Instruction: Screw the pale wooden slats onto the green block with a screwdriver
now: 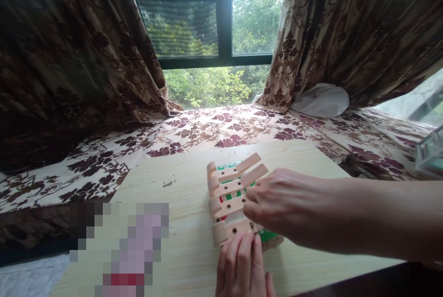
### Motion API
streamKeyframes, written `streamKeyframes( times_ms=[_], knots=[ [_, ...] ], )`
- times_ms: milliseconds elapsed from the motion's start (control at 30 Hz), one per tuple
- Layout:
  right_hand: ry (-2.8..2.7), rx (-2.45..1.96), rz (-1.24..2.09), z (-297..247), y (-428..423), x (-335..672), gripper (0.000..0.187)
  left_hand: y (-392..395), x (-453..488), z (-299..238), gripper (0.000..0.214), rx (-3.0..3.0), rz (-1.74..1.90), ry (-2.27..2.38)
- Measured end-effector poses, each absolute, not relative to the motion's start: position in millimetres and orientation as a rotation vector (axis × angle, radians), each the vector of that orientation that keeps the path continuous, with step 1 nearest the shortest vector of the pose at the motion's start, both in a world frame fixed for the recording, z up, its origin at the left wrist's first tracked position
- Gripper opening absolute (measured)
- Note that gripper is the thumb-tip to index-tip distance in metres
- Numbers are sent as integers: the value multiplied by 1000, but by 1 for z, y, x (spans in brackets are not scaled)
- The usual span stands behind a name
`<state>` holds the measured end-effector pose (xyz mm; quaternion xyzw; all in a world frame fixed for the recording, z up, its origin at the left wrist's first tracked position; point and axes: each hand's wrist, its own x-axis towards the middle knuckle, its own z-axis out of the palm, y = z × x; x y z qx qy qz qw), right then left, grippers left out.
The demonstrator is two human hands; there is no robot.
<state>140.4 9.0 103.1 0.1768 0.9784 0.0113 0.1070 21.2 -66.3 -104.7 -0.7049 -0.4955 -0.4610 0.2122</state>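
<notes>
Several pale wooden pieces lie side by side in a row. Each has a rounded end, a flat angled strip and small dark holes. Beneath them is a green, white and red printed pack. My left hand is at the near edge, its fingertips pressed on the nearest piece. From the right, my right hand reaches over the right ends of the pieces. Its fingers are curled closed near the holes, and whatever they pinch is hidden behind them.
Pale wooden board bears it all, with dark crumbs on its left part. Behind lies a floral cloth below a window between patterned curtains. A white plastic bag and a clear container are at right. Pixelation covers the lower left.
</notes>
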Motion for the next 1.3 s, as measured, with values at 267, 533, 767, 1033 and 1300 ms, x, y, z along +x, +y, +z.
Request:
streamKeyframes(
  times_ms=[267, 533, 767, 1033, 1300],
  knots=[
    [2812, 819, 38, 96, 13, 140, 21, -66, 21, -104, 30, -1974, -1283, -1376],
    [2870, 555, 15, 106, 8, 137, 13, -65, 22, -105, 31, -1943, -1294, -1360],
    [2771, 872, -33, 93, 15, 139, 21, -66, 21, -105, 32, -1962, -1290, -1355],
    [2885, 732, 25, 94, 8, 146, 11, -66, 22, -104, 31, -1974, -1298, -1353],
    [2911, 725, 125, 81, -1, 138, 14, -64, 20, -108, 28, -1999, -1319, -1337]
  ],
)
